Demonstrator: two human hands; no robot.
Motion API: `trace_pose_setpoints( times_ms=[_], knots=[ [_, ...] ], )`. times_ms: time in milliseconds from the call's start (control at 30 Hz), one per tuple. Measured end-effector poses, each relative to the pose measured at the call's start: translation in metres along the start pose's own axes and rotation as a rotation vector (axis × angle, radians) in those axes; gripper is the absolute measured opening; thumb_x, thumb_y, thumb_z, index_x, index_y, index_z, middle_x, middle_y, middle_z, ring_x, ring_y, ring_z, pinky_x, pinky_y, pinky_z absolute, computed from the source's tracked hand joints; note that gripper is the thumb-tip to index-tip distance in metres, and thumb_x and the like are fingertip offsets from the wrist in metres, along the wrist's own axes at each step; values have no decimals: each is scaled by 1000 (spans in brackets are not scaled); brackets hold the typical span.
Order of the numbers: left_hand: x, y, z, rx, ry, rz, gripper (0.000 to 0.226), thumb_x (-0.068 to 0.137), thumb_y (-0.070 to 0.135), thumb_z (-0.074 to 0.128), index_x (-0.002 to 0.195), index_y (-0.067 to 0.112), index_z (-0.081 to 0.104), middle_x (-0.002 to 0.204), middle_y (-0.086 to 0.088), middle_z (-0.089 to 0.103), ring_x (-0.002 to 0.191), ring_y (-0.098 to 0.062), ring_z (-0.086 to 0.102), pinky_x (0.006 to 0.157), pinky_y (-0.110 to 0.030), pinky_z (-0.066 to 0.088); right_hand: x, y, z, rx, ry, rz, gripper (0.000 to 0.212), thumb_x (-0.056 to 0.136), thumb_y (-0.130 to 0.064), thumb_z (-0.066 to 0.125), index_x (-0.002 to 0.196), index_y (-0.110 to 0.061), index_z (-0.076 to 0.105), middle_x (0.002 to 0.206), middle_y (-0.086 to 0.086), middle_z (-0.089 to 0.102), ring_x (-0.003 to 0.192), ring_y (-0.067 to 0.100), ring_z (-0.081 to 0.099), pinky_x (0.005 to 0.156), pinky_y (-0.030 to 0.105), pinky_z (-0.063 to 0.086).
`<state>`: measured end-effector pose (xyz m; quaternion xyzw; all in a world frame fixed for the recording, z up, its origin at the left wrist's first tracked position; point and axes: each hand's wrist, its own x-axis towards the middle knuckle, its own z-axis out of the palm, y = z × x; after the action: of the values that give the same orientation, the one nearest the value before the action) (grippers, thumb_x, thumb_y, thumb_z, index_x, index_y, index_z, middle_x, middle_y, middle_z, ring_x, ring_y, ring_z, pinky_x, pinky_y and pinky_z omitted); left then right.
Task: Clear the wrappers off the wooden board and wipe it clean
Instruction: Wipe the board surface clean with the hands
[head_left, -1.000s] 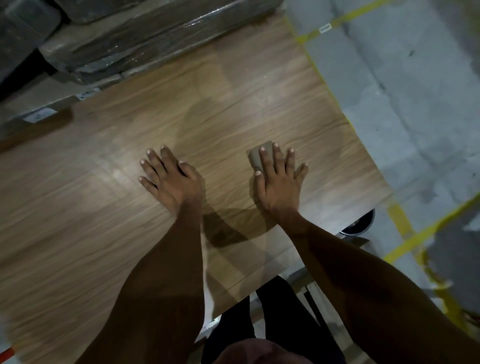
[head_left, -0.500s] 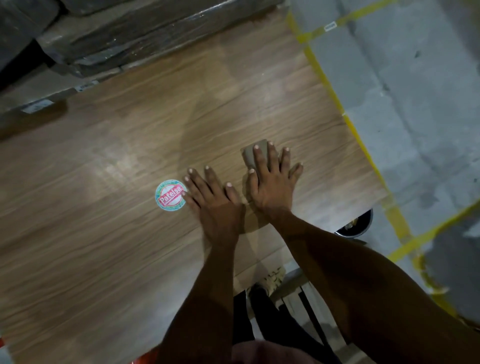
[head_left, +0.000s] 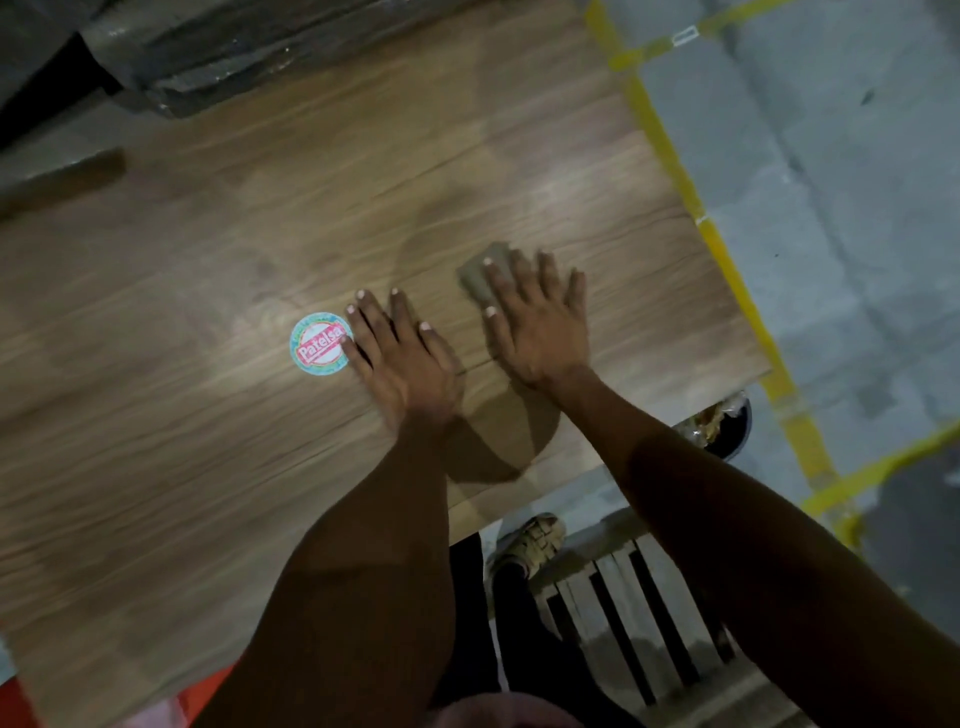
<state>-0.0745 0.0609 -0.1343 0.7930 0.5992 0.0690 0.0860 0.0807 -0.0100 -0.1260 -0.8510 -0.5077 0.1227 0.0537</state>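
Note:
A large wooden board (head_left: 208, 426) fills most of the view. A round sticker (head_left: 318, 346) with red lettering lies on it near the middle. My left hand (head_left: 402, 358) rests flat on the board, its fingertips touching the sticker's right edge. My right hand (head_left: 535, 322) presses flat with straight fingers on a small grey cloth (head_left: 480, 273), which shows only at the fingertips. A damp, darker patch spreads around the cloth.
Plastic-wrapped stacked panels (head_left: 234, 57) border the board's far edge. A dark bin (head_left: 727, 423) holding wrappers stands on the floor past the board's near right corner. Yellow floor tape (head_left: 727, 260) runs along the right edge. A wooden pallet (head_left: 623, 613) and my shoe (head_left: 530, 540) lie below.
My left hand slid right from the board's middle, which uncovered the round sticker, and now lies beside my right hand. The right hand has stayed pressed on the cloth.

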Motion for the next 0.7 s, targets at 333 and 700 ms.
trace_pose_setpoints(
  times_ms=[333, 700],
  knots=[
    [3, 0, 4, -15, 11, -26, 58, 101, 35, 36, 157, 20, 38, 168, -14, 25, 155, -34, 21, 124, -53, 11, -43, -38, 13, 44, -19, 16, 61, 107, -50, 26, 165, -34, 15, 174, 3, 10, 159, 40, 3, 121, 70, 7],
    [3, -1, 6, -13, 45, -19, 57, 101, 34, 38, 156, 19, 41, 166, -15, 29, 154, -34, 24, 124, -54, 15, -57, -45, 18, 117, -4, 62, 61, 107, -48, 31, 165, -34, 17, 174, 4, 11, 158, 42, 0, 122, 70, 6]
  ],
)
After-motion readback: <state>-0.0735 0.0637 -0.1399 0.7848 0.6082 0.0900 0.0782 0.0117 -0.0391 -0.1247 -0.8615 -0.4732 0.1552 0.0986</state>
